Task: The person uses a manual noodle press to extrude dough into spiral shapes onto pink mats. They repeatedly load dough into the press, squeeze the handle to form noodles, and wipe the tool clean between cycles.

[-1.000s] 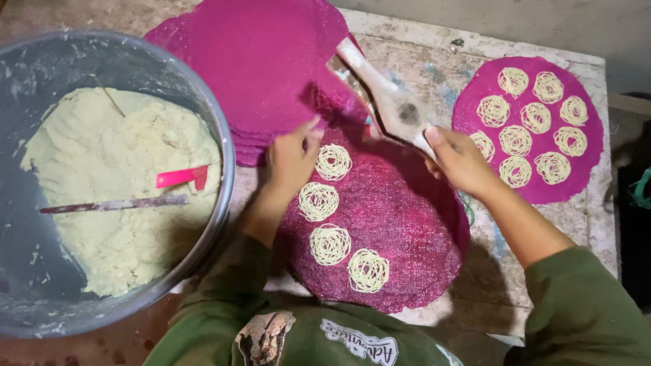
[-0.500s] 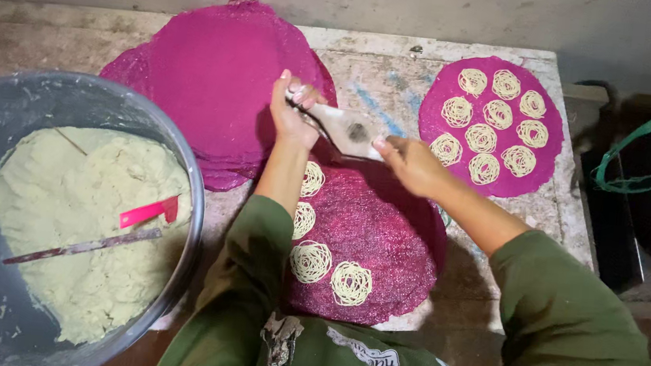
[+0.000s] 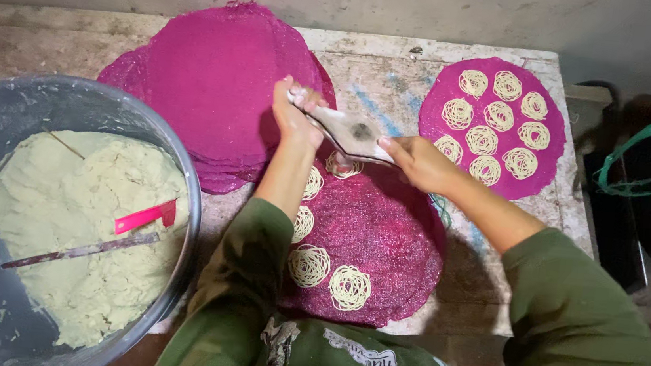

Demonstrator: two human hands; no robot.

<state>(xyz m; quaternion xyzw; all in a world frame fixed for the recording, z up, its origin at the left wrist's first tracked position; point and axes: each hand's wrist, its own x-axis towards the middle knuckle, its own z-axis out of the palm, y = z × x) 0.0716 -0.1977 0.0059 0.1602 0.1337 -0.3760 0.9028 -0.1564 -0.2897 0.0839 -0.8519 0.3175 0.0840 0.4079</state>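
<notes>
Over the near pink mat (image 3: pixel 383 244), I am gripping the dough press (image 3: pixel 346 133) with both hands: left hand (image 3: pixel 294 116) and right hand (image 3: pixel 420 162) clamped on its handles. Squeezing evenly, I am circling steadily, spacing each noodle coil (image 3: pixel 341 165) apart from neighbours.

I see a dull metal press (image 3: pixel 350 134), dusty with flour. The pink mat (image 3: pixel 384 236) under it looks woven and rough. The noodle rounds (image 3: pixel 350 287) look thin and stringy. The big bowl (image 3: pixel 184 161) is grey, smooth metal, and the dough (image 3: pixel 60 213) in it is pale, soft and lumpy. The table (image 3: pixel 37 36) looks like worn, rough stone. My sleeves (image 3: pixel 582 327) are matt green cloth.
</notes>
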